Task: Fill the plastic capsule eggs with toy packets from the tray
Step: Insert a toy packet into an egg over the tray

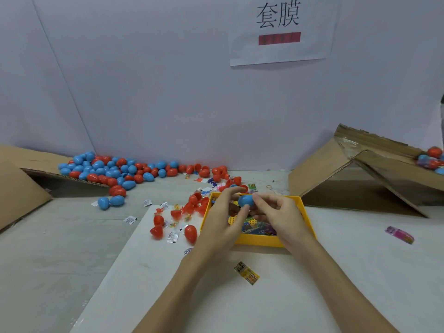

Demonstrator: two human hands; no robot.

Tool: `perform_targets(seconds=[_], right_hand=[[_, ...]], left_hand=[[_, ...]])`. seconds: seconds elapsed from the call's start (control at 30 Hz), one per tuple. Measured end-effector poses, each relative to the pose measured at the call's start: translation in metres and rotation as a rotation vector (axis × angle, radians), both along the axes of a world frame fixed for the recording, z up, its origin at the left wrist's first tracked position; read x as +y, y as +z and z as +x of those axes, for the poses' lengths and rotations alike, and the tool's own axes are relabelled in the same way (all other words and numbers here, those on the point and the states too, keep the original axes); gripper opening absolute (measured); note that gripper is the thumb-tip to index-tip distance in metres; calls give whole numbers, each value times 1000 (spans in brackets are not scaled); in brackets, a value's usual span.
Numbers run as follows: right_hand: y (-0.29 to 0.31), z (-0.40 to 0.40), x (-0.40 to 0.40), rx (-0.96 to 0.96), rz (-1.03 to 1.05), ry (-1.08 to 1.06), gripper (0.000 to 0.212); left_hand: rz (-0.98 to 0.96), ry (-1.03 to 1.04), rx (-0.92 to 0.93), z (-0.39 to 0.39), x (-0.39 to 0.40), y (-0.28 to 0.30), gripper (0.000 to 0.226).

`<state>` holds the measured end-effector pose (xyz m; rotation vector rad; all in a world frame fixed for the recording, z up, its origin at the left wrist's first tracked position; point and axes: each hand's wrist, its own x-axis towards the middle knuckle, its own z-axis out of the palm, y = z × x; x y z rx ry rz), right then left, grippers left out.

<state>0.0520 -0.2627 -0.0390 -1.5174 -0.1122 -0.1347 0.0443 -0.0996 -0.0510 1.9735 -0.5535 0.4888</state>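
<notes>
We've got the blue egg [245,200] pinched between both hands, left hand [224,213] and right hand [276,210], right above the yellow tray [303,207]. Its long axis runs roughly left-right between our fingertips, packets [258,225] directly underneath, equally close to either hand.

we reach both bare forearms forward and inward until our hands meet. our left hand [224,216] curls its fingers, thumb up, pinching the blue piece; our right hand [276,210] bends its fingertips [258,199] against the same piece.
</notes>
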Motion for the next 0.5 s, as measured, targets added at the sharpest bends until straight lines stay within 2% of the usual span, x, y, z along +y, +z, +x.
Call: perform_targets(seconds=[0.1, 0.3, 0.4, 0.5], right_hand=[[0, 1, 1, 4, -23, 8, 38], [-1, 2, -2, -33, -95, 83, 21], [0, 1, -1, -14, -98, 38, 30], [1, 2, 1, 43, -87, 57, 38]], left_hand=[[39, 11, -53, 2, 1, -2, 33], [-24, 43, -12, 4, 2, -1, 26], [-3, -2, -27, 3, 2, 1, 41], [-13, 42, -55, 3, 3, 0, 25]])
